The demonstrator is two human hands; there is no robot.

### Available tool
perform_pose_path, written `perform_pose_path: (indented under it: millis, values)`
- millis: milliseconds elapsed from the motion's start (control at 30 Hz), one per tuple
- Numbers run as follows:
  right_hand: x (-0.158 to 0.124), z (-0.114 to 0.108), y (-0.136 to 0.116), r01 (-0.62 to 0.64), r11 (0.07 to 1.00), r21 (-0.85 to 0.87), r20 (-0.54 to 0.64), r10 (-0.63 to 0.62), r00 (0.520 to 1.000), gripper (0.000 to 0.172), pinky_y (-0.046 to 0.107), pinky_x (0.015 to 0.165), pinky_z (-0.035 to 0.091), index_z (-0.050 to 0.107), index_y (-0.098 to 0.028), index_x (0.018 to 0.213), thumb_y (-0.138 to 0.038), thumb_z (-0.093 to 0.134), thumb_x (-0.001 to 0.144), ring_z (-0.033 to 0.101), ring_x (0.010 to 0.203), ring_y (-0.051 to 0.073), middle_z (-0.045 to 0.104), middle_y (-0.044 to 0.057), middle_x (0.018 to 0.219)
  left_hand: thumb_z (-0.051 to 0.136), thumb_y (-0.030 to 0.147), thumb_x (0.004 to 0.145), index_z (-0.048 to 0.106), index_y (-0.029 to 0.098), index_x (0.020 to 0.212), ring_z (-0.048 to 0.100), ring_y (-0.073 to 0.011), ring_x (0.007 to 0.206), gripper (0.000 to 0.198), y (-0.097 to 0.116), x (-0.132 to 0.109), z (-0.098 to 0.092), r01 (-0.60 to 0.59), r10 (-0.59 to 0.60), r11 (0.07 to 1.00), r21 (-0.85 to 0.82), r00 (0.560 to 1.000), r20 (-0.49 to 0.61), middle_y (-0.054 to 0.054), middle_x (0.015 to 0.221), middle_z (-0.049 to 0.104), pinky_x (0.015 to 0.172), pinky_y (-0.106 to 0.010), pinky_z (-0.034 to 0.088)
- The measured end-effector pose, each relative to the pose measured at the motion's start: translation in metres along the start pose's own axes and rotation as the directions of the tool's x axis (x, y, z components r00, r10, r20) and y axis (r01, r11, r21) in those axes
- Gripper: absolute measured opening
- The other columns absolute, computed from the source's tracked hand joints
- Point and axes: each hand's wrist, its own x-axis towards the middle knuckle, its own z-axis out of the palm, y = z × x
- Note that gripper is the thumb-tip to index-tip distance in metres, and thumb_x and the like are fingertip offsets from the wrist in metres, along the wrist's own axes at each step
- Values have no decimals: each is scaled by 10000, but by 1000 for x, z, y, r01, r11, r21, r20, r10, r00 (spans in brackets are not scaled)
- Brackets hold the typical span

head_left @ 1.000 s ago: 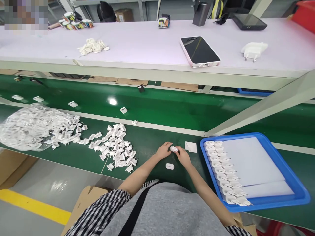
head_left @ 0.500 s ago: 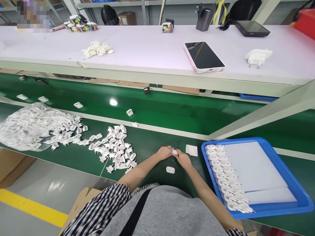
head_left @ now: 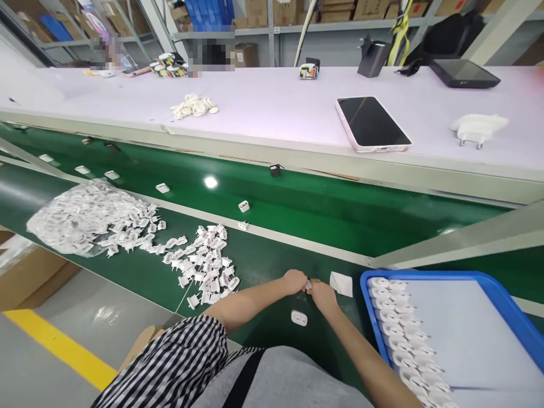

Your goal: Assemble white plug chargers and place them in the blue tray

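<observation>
My left hand (head_left: pixel 294 281) and my right hand (head_left: pixel 322 294) meet over the green bench (head_left: pixel 263 255), fingers pinched together on a small white plug part (head_left: pixel 307 285) held between them. A second white part (head_left: pixel 299 318) lies on the bench just below my hands. To the left is a pile of white plug pieces (head_left: pixel 204 260). A blue tray (head_left: pixel 501 300) at the right holds a row of finished white plugs (head_left: pixel 395 328) along its left side.
A clear bag of white parts (head_left: pixel 80 215) lies at far left. White parts ride the green conveyor belt (head_left: pixel 340 204) behind. The white shelf above carries a phone (head_left: pixel 372 123), a white charger (head_left: pixel 478 126) and a black tablet (head_left: pixel 463 73). A small white paper (head_left: pixel 342 283) lies beside the tray.
The view has tilted up and shifted; my hands have stayed together on the small part, pressed closer over it. The parts on the belt have drifted a little.
</observation>
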Motion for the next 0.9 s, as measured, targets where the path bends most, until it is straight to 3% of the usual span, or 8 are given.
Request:
perform_pose_path:
  millis: [200, 300, 533, 633, 700, 800, 833, 900]
  values:
    - [8, -3, 3, -3, 1000, 22, 82, 1, 997, 155, 245, 581, 395, 545, -151, 771, -131, 402, 714, 566, 754, 187, 609, 94, 783, 497, 116, 626, 553, 136, 598, 563, -229, 652, 65, -5, 9, -1, -37, 32, 998, 48, 994, 107, -101, 671, 590, 526, -274, 412]
    - [9, -7, 4, -1, 999, 34, 102, -2, 995, 137, 248, 597, 396, 536, -151, 792, -146, 434, 699, 560, 778, 189, 607, 91, 805, 521, 138, 617, 562, 128, 630, 560, -237, 662, 45, -4, 9, -3, -5, 4, 1000, 12, 997, 83, -106, 687, 588, 534, -283, 415]
    - [-4, -9, 3, 1, 1000, 29, 149, -5, 989, 189, 248, 631, 395, 502, -159, 863, -155, 446, 683, 543, 824, 183, 577, 71, 904, 562, 235, 589, 526, 164, 897, 521, -205, 797, 318, 1, -8, -2, 41, -51, 998, 57, 980, 191, -69, 877, 553, 626, -272, 423]
    - [-15, -3, 9, 33, 999, 22, 215, -37, 976, 235, 275, 667, 397, 498, -157, 897, -156, 448, 667, 539, 832, 199, 574, 74, 914, 489, 203, 644, 496, 216, 967, 495, -188, 845, 323, -29, -16, -17, 197, -197, 980, 4, 980, 2, -50, 942, 522, 668, -268, 418]
    - [-23, 3, 15, 44, 998, 39, 226, -52, 973, 331, 289, 715, 390, 471, -158, 971, -130, 448, 642, 521, 873, 203, 555, 76, 969, 394, 137, 694, 470, 206, 1015, 461, -191, 907, 337, -63, -20, -35, 426, -431, 902, -74, 872, -234, -76, 1047, 460, 713, -277, 403]
    - [-34, 10, 29, 5, 997, 83, 161, -18, 987, 505, 306, 766, 379, 381, -172, 1096, -82, 421, 601, 470, 960, 206, 478, 77, 1098, 343, 107, 719, 421, 174, 1078, 380, -240, 1010, 374, -123, -27, -62, 691, -716, 678, -250, 544, -437, -119, 1180, 327, 777, -338, 363]
    - [-36, 12, 35, -17, 994, 105, 120, 4, 993, 522, 309, 774, 379, 368, -177, 1110, -79, 404, 599, 457, 978, 206, 458, 77, 1121, 350, 114, 722, 425, 173, 1073, 360, -247, 1030, 364, -142, -30, -69, 706, -760, 631, -322, 478, -440, -121, 1194, 307, 791, -349, 350]
    - [-40, 14, 45, -55, 982, 179, 32, 50, 998, 491, 309, 770, 389, 388, -186, 1095, -102, 380, 611, 454, 982, 207, 456, 79, 1121, 382, 125, 718, 489, 165, 986, 378, -228, 1021, 291, -171, -33, -77, 655, -801, 598, -462, 465, -376, -111, 1181, 328, 801, -324, 346]
